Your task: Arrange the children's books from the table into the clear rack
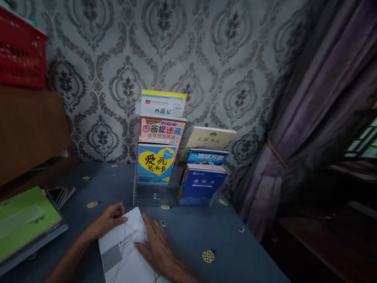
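Note:
A white booklet [131,271] with a grey block, small print and thin curved lines on its cover lies on the blue tabletop in front of me. My left hand [111,219] is at its upper left edge, fingers curled and thumb on the corner. On the right side my right hand [157,247] grips the booklet, its thumb over the cover and its fingers along the edge. Beyond the hands, a clear stand [155,194] holds a blue and yellow book [155,164] and others in tiers. Beside it stands a dark blue book [201,184] in front of more books.
A green book [16,220] tops a stack at the left. Behind it a brown box [17,131] carries a red basket [6,48]. The blue tablecloth [233,261] ends at the right, near a purple curtain [277,159]. Patterned wallpaper [164,23] covers the wall behind.

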Motion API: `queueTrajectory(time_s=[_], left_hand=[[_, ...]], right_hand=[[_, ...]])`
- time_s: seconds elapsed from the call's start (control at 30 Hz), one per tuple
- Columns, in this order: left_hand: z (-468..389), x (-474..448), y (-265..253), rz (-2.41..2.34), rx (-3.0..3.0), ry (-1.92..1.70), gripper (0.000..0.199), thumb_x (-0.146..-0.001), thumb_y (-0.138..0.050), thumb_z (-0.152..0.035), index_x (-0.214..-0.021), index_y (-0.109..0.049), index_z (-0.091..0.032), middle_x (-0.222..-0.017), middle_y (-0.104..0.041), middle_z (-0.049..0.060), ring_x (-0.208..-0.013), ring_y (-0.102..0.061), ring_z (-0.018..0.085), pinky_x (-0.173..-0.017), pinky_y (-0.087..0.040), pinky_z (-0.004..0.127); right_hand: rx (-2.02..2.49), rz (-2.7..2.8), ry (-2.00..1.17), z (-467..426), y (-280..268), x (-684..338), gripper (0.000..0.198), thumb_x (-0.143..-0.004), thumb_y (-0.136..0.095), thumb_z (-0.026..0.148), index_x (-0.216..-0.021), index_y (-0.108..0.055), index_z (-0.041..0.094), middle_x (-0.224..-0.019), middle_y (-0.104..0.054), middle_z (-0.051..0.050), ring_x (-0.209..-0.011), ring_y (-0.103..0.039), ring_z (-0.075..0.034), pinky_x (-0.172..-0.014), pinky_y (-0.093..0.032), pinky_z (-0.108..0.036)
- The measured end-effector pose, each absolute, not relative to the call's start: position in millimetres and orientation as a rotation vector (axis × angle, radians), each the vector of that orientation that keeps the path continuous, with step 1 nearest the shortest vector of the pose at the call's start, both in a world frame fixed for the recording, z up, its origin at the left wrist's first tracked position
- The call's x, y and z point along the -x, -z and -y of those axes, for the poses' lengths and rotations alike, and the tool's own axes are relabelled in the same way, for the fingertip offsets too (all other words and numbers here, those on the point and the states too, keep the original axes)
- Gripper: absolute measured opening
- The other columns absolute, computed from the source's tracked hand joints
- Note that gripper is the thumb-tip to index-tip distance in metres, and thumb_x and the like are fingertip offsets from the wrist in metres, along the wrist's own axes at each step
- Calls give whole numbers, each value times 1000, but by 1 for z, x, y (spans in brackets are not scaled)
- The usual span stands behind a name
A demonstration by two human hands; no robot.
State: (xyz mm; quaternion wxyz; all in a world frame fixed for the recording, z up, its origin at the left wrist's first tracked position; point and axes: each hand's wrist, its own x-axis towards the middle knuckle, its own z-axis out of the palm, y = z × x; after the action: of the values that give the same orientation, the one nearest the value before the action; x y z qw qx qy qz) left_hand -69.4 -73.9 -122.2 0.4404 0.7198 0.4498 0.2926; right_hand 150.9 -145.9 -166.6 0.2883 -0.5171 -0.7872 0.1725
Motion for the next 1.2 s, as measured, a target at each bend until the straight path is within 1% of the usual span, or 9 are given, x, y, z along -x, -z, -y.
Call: queueTrajectory(time_s=[0.07,0.13,0.2,0.27,0.4,0.53,0.87,1.03,1.2], left_hand=[[76,68,117,-1066,-1714,-757,41,-69,-66,-54,-72,-44,-21,-58,-47,-7,-53,-43,10,-49,-31,20],[77,69,113,-1048,-1665,-777,43,-69,-68,-56,-73,-45,-20,-58,-50,-6,-52,-45,10,-48,-31,20],[77,70,110,-1043,-1632,-769,45,-68,-69,-59,-75,-47,-20,-57,-52,-6,-50,-46,10,-48,-31,20],[77,72,108,-1047,-1605,-750,49,-66,-71,-62,-76,-51,-19,-56,-53,-6,-49,-47,10,-48,-32,20],[77,72,103,-1035,-1538,-783,55,-58,-76,-66,-76,-57,-17,-60,-59,-3,-50,-50,10,-46,-37,21],[83,67,103,-1011,-1398,-837,55,-61,-78,-61,-87,-58,-17,-60,-60,-2,-49,-53,11,-40,-38,19],[92,53,119,-821,-1385,-580,64,-66,-78,-59,-111,-63,-16,-85,-72,5,-62,-64,14,-42,-48,18],[93,56,119,-751,-1422,-455,56,-68,-77,-53,-108,-64,-16,-88,-72,7,-64,-66,16,-40,-46,17],[70,54,104,-848,-1493,-755,48,-69,-76,-53,-94,-63,-14,-72,-67,3,-55,-61,13,-43,-48,20]], right_hand=[[1392,1948,-577,141,166,-155,58,-81,-60,30,-137,-52,19,-124,-64,-13,-116,-57,-32,-99,-46,-49],[1321,1834,-744,136,162,-158,32,-81,-58,30,-110,-68,19,-94,-69,-7,-91,-63,-25,-82,-50,-38],[1179,1753,-898,132,158,-161,16,-82,-57,31,-84,-67,19,-74,-63,0,-73,-58,-18,-70,-46,-29],[1064,1655,-977,127,155,-164,19,-82,-57,35,-72,-60,19,-66,-55,3,-65,-52,-14,-62,-40,-25],[1010,1439,-997,120,153,-170,27,-81,-58,44,-70,-53,19,-61,-49,4,-59,-45,-12,-56,-34,-23],[983,1250,-987,115,152,-176,32,-79,-62,50,-75,-56,19,-66,-56,2,-62,-50,-13,-59,-40,-24],[967,1114,-1042,112,158,-178,39,-74,-69,58,-78,-58,21,-67,-62,1,-63,-57,-16,-60,-46,-26],[982,1122,-1046,114,152,-181,36,-77,-67,56,-79,-59,21,-69,-62,0,-65,-56,-17,-62,-46,-26],[957,1278,-862,96,124,-193,35,-76,-69,51,-66,-56,20,-62,-55,2,-60,-48,-14,-56,-40,-24]])
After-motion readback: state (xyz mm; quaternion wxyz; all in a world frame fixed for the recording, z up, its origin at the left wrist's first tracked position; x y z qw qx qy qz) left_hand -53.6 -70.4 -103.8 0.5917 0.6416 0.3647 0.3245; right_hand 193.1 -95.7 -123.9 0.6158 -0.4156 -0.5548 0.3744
